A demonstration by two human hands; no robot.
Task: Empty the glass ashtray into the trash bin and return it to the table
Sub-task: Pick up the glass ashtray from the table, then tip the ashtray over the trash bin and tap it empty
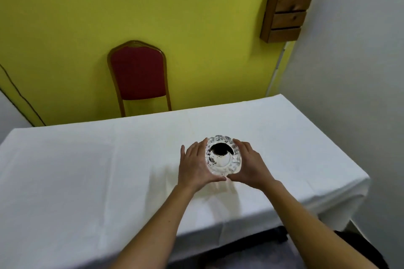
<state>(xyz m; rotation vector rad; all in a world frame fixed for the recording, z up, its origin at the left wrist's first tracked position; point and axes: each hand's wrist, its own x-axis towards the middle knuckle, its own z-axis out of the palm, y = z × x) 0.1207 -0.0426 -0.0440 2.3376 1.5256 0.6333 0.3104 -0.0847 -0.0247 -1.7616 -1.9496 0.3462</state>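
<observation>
A round cut-glass ashtray holding a dark heap of ash sits over the middle of the table, which is covered with a white cloth. My left hand cups its left side and my right hand cups its right side, thumbs meeting under the near rim. Whether the ashtray rests on the cloth or is just off it cannot be told. No trash bin is in view.
A red padded chair with a gold frame stands against the yellow wall beyond the table's far edge. A wooden wall rack hangs at the upper right. A grey wall closes the right side. Dark floor shows below the near table edge.
</observation>
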